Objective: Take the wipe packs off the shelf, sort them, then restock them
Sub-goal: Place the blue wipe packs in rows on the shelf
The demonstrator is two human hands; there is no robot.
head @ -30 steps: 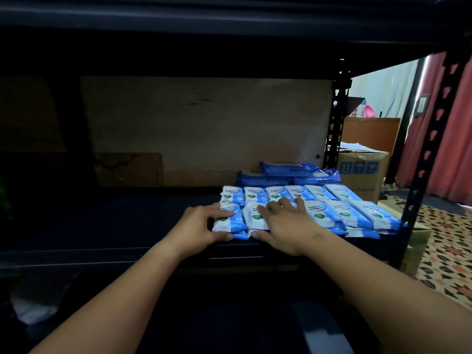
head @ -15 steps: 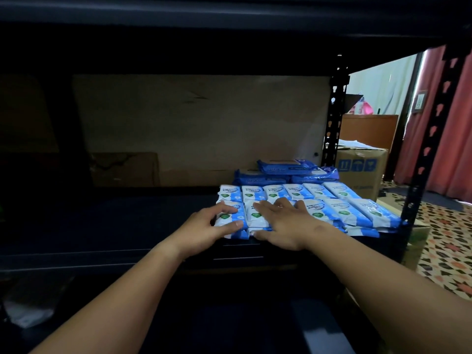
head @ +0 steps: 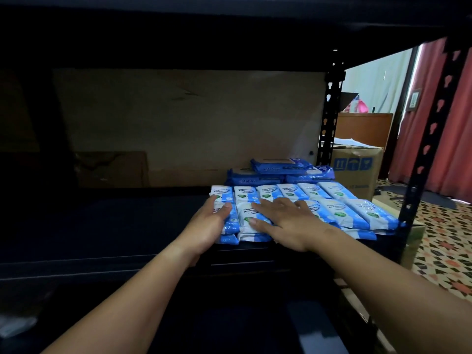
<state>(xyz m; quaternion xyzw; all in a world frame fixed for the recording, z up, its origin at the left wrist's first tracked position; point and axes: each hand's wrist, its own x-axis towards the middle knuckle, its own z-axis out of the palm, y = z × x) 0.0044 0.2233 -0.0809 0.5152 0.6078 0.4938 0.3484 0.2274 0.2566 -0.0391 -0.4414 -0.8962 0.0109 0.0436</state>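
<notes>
The step in hand looks like squaring up the near row of small white-and-blue soft plastic wipe packs on the dark metal shelf, probably late in restocking. To do it well, the left hand should act as a stop along the left edge of the stack while the right hand presses down lightly and slides the packs leftward until the edges line up. Light pressure matters: these soft pouches would likely buckle or slip over one another if shoved hard, and the bottom layer pokes out at the near edge, so it may need nudging back.

The left hand grips the leftmost near pack, thumb curled over its top and fingers along its side. The right hand lies flat and relaxed, fingers spread across the next packs, grasping nothing.

The packs sit at the right end of the shelf in two rows, near and far, stacked at least two deep, white faces with green marks and blue ends. Behind them, against the brown cardboard backing, lie larger dark-blue wipe packs, one resting on top of the others.
</notes>
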